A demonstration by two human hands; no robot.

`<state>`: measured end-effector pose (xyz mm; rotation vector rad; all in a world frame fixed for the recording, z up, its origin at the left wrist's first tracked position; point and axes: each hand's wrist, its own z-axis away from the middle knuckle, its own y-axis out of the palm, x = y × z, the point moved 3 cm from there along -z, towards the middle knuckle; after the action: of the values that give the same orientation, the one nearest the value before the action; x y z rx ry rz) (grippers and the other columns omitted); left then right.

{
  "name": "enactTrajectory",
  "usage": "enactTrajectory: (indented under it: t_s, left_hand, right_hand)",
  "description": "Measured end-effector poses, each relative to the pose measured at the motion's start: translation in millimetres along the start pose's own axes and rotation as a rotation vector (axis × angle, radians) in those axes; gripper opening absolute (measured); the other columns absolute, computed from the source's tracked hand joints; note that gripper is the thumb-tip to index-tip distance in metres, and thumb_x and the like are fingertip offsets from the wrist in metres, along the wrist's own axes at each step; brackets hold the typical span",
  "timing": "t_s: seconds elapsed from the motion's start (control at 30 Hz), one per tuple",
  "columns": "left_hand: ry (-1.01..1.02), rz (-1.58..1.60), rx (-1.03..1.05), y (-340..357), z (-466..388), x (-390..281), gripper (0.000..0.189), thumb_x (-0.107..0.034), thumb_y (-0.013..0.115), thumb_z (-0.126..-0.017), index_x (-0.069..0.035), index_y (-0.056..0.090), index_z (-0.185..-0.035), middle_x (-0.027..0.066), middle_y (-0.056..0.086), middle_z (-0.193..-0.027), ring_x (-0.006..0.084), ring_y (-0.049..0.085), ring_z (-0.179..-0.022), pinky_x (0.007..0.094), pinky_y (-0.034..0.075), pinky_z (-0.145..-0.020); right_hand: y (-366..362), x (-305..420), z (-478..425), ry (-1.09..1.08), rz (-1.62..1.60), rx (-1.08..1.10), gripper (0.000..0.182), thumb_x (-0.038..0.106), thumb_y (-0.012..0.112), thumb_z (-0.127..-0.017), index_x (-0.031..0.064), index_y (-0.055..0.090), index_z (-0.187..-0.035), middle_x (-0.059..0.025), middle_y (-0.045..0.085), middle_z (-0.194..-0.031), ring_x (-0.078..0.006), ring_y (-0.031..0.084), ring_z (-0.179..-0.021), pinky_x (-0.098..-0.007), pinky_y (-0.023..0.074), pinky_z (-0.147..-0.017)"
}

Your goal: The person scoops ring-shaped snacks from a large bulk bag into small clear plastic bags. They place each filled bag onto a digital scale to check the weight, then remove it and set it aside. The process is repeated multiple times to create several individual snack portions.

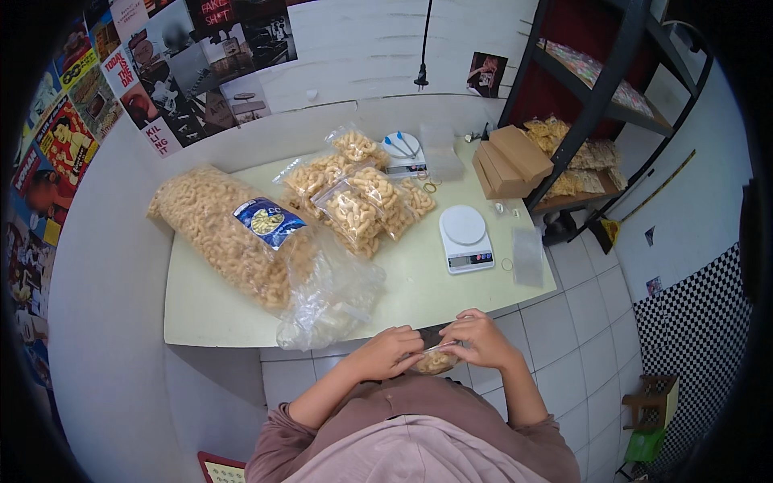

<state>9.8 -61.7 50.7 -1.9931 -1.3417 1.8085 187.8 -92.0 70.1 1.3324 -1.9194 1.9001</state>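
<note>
A small clear plastic bag of curled snacks (436,362) is held close to my body, just off the table's near edge. My left hand (395,350) pinches one side of its top edge. On the other side, the fingers of my right hand (480,339) grip the same top strip. Ahead on the pale table (410,290) lies a big clear sack of the same snacks (223,235), its loose mouth toward me. Several filled small bags (356,208) are piled beside it. A white digital scale (465,232) stands to the right of the pile.
A second scale (401,151) with blue-tipped tools on it sits at the back. Flat clear bags (528,256) lie at the right edge, near a rubber band (506,264). Cardboard boxes (513,160) stand beside a metal shelf rack (589,90). A plug (421,75) hangs above the table.
</note>
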Motion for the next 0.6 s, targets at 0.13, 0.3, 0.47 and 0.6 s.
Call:
enactTrajectory:
  t_s: [0.13, 0.3, 0.47, 0.6]
  left_hand:
    - [0.008, -0.015, 0.029, -1.0, 2.2, -8.0, 0.013, -0.013, 0.056, -0.078, -0.003, 0.049, -0.073, 0.0111, 0.046, -0.068, 0.0277, 0.045, -0.069, 0.0361, 0.039, -0.064]
    - [0.036, -0.004, 0.026, 3.1, 5.0, -8.6, 0.014, -0.014, 0.058, -0.077, -0.004, 0.05, -0.072, 0.0102, 0.045, -0.066, 0.0269, 0.045, -0.067, 0.0349, 0.039, -0.062]
    - [-0.006, -0.012, 0.016, 5.6, 2.7, -2.1, 0.02, -0.017, 0.062, -0.075, -0.004, 0.049, -0.067, 0.0089, 0.046, -0.063, 0.0263, 0.045, -0.063, 0.0342, 0.038, -0.059]
    - [-0.022, -0.01, -0.039, 9.0, -10.9, 18.5, 0.018, -0.019, 0.061, -0.076, -0.004, 0.05, -0.079, 0.0088, 0.049, -0.068, 0.0257, 0.049, -0.068, 0.0347, 0.04, -0.064]
  right_hand:
    - [-8.4, 1.9, 8.2, 0.009, -0.025, 0.013, 0.01, 0.019, 0.066, -0.07, 0.0094, 0.065, -0.072, -0.0008, 0.065, -0.078, -0.0139, 0.059, -0.079, -0.0324, 0.0386, -0.084]
    - [-10.8, -1.9, 19.2, 0.037, -0.053, 0.015, 0.008, 0.017, 0.067, -0.069, 0.0098, 0.064, -0.07, 0.0006, 0.065, -0.077, -0.0119, 0.06, -0.08, -0.0322, 0.0384, -0.084]
    - [-10.9, -10.7, 25.5, 0.102, -0.114, 0.024, 0.014, 0.022, 0.064, -0.071, 0.0076, 0.065, -0.072, -0.0017, 0.065, -0.081, -0.017, 0.059, -0.081, -0.033, 0.0369, -0.087]
    - [-18.4, -26.1, 27.1, 0.25, -0.213, -0.144, 0.01, 0.014, 0.063, -0.071, 0.004, 0.063, -0.071, -0.0036, 0.064, -0.077, -0.0131, 0.058, -0.075, -0.029, 0.041, -0.077]
